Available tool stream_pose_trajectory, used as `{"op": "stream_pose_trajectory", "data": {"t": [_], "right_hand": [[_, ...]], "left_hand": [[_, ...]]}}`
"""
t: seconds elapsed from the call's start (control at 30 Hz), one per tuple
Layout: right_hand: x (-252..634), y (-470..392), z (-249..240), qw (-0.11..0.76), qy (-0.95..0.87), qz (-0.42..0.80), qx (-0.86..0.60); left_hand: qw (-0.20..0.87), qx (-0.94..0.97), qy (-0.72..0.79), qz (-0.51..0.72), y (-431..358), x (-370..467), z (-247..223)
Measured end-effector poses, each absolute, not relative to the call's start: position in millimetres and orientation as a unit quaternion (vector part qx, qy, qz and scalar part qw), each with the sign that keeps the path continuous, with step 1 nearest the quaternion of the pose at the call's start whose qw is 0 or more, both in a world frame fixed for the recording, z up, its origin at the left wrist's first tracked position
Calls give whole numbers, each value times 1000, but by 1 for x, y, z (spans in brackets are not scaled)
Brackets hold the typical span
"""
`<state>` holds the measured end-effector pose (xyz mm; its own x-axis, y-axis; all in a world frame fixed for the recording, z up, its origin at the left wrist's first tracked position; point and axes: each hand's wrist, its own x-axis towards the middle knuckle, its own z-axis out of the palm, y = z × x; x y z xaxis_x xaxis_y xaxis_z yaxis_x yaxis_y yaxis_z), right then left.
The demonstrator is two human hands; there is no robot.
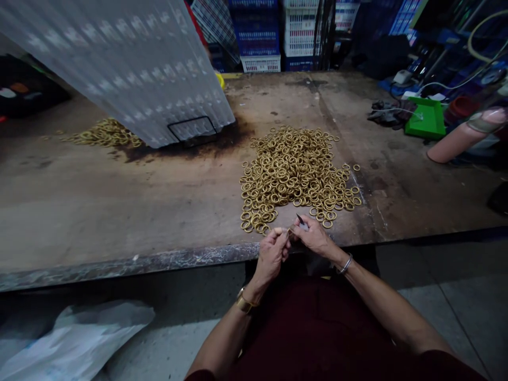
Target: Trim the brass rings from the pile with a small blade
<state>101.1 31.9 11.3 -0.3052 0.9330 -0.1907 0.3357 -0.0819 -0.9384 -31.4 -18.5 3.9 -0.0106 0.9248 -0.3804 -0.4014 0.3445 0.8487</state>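
Observation:
A large pile of brass-coloured rings (291,166) lies on the wooden table, just beyond my hands. At the table's front edge my left hand (273,253) is closed, pinching what looks like one small ring (289,231) between thumb and fingertips. My right hand (317,239) meets it there, its fingertips touching or close to the same ring. A small knife (300,218) with a dark pointed tip sticks up out of my right hand; its handle is mostly hidden by the curled fingers.
The worn wooden table (119,211) carries a tall grey corrugated panel (159,69) at left, with a second ring heap (107,133) behind it. At right are a green tray (426,117) and a pink cylinder (464,136). A plastic bag (75,338) lies below.

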Motion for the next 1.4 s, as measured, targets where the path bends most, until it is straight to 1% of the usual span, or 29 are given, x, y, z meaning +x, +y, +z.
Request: {"op": "stream_pose_trajectory", "data": {"t": [0.07,0.17,0.23,0.4,0.53,0.63,0.7,0.77,0.87,0.93,1.1,1.2,1.3,1.4], "right_hand": [[101,33,11,279,-628,497,-530],[102,35,8,277,-637,478,-538],[103,36,5,277,-630,492,-533],[106,37,-3,280,-596,551,-512],[105,36,-3,278,-588,563,-509],[105,36,0,288,-593,545,-519],[106,35,4,286,-621,499,-533],[109,32,6,260,-689,424,-527],[115,26,8,191,-797,312,-481],[116,23,8,159,-831,272,-458],[115,21,9,127,-850,251,-445],[112,22,12,73,-847,243,-468],[110,27,12,21,-834,209,-511],[107,39,11,5,-820,174,-545]], "left_hand": [[651,297,498,490,-18,-31,5],[685,305,464,471,-18,-29,7],[701,295,449,469,-17,-28,9],[701,282,446,480,-16,-27,8],[702,275,441,486,-17,-27,7],[698,274,444,491,-18,-28,7],[685,281,454,495,-18,-29,7],[666,293,473,498,-18,-30,7],[635,312,503,495,-19,-31,9],[619,322,517,495,-19,-30,11],[585,333,538,508,-19,-29,14],[579,333,545,507,-21,-30,13],[589,340,539,497,-27,-31,13],[638,330,494,490,-34,-30,14]]}}
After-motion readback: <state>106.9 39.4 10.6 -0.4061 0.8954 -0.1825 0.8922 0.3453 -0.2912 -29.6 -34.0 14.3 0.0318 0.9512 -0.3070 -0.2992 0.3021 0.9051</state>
